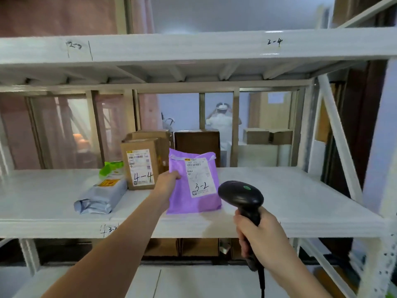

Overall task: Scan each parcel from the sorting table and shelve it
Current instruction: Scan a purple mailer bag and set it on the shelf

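the left hand (168, 181) pinches the left edge of the purple parcel (193, 186), which stands on the white shelf (290, 201), maybe leaning on the brown box (197, 145) behind. the right hand (260, 235) grips the black scanner (241, 195), just beside the parcel's label (199, 178) marked 3-2.

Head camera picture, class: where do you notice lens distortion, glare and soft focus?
Head view: the upper shelf beam bows from the wide-angle lens; glare streaks sit near its "2-4" mark; the background person is hazy; the label on the purple bag is soft, only "3-2" readable; the scanner looks fairly sharp.
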Demonstrator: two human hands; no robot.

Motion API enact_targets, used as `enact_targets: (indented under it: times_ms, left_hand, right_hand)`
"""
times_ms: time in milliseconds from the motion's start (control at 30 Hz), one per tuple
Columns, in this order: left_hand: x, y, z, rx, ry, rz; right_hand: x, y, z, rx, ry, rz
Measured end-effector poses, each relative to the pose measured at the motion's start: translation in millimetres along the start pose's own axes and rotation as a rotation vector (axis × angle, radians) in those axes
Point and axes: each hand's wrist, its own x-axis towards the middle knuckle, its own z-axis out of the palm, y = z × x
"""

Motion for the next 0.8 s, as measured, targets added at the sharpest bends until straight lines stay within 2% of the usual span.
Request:
enact_targets:
  times_ms: [100, 200, 367, 500, 567, 667, 733, 800]
  left_hand:
    - [19.3, -3.1, 5.5, 0.083, -0.015, -0.022]
    - [37.7, -8.3, 10.8, 0.244, -0.027, 0.065]
    - [51.6, -16.4, 18.1, 0.627, 0.076, 0.169]
    - [46.8, -20.9, 22.3, 1.090, 0.155, 0.346]
    - [42.3, -17.1, 25.0, 1.199, 0.009, 0.473]
    - [38.3, -18.4, 29.4, 1.214, -0.395, 0.543]
    - [45.3, -24.7, 32.1, 1.297, -0.487, 0.565]
    - [57.7, -28.3, 34.6, 1.334, -0.476, 0.565]
  right_hand:
    - [7.4, -2.6, 9.8, -0.003, 0.050, 0.015]
    - [15.6, -3.0, 15.2, 0.010, 0.076, 0.033]
    - [27.7, -2.0, 17.8, -0.003, 0.066, 0.069]
    - [35.1, 2.0, 19.7, -0.056, 0.026, 0.050]
    - [38.6, 2.4, 21.2, -0.088, 0.016, 0.030]
    - [44.9, 0.5, 22.9, -0.098, 0.006, 0.014]
    - [49.7, -2.2, 23.8, -0.110, 0.003, 0.003]
    - [53.4, -5.2, 24.4, -0.117, 0.004, -0.012]
